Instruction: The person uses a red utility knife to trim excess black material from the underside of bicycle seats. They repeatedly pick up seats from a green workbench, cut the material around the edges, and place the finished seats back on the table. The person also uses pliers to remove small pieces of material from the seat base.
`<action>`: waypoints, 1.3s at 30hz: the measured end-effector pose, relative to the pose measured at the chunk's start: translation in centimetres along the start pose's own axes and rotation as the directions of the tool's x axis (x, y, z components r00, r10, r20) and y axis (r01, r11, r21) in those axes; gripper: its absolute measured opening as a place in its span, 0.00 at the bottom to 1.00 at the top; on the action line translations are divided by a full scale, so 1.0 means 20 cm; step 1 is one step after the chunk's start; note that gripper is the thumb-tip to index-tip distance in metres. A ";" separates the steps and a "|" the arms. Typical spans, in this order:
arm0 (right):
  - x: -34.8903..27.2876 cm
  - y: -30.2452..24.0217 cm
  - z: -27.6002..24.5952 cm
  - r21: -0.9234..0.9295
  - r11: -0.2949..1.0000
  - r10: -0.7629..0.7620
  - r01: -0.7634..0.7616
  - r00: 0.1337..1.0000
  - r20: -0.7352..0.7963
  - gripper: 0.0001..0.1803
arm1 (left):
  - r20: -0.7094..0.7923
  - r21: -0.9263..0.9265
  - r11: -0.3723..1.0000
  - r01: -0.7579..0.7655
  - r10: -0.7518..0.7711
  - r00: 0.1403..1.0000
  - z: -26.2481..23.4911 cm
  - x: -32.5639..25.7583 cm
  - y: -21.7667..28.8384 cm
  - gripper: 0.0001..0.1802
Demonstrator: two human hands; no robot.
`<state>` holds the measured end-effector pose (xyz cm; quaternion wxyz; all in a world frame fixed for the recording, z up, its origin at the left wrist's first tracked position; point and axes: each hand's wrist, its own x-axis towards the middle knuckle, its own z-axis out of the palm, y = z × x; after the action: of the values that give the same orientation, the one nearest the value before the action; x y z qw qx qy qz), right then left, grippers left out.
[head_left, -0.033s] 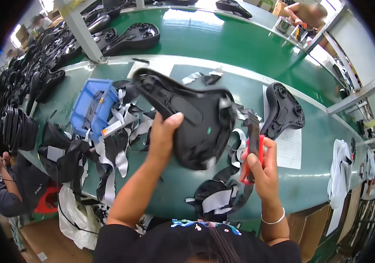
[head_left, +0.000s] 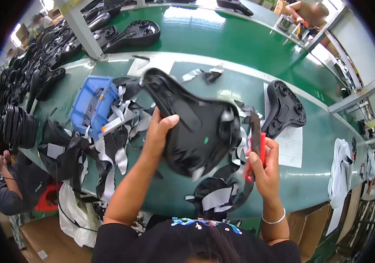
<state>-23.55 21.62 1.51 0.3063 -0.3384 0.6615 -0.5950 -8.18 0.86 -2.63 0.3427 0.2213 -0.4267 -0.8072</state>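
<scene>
My left hand (head_left: 159, 131) grips a black bicycle saddle (head_left: 191, 118) by its side, thumb on top and the other fingers hidden beneath. The saddle is tilted above the table, slightly blurred, its narrow nose toward the far left. Small pale bits show at its wide end, with a green mark on its face. My right hand (head_left: 264, 166) is closed around a red-handled tool (head_left: 256, 136) with a long dark head, its exact kind unclear. The tool stands upright just right of the saddle, apparently apart from it. Another black saddle base (head_left: 284, 107) lies beyond it on a paper sheet (head_left: 290, 149).
A blue bin (head_left: 91, 105) stands at the left beside tangled black and white strips (head_left: 119, 153). More scraps (head_left: 216, 199) lie near me. Many saddles (head_left: 42, 65) are heaped far left. A metal post (head_left: 80, 33) rises there. White gloves (head_left: 340, 173) hang over the right edge.
The saddle has turned slightly and its nose has shifted right; its wide end has dropped a little toward me. My left hand has moved slightly left. The tool has turned slightly in my right hand.
</scene>
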 end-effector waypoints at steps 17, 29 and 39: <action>-0.15 0.17 -0.12 -0.834 0.279 -0.058 0.476 0.875 0.480 0.35 | 0.000 0.488 0.797 0.356 -0.408 0.913 -0.11 -0.02 0.11 0.23; -0.43 0.17 0.04 -0.439 0.898 -0.059 0.035 0.997 -0.041 0.29 | -0.253 0.238 0.942 0.236 -0.175 0.952 -0.13 -0.47 0.05 0.26; 0.09 0.07 0.07 -0.243 0.967 -0.093 0.072 0.993 -0.073 0.26 | -0.009 0.997 0.075 -0.028 0.457 0.890 -0.22 -0.56 0.07 0.28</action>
<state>-23.53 19.48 0.00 0.2100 -0.3749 0.7262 -0.5366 2.55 6.31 -3.12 0.3055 0.4429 -0.8183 -0.2021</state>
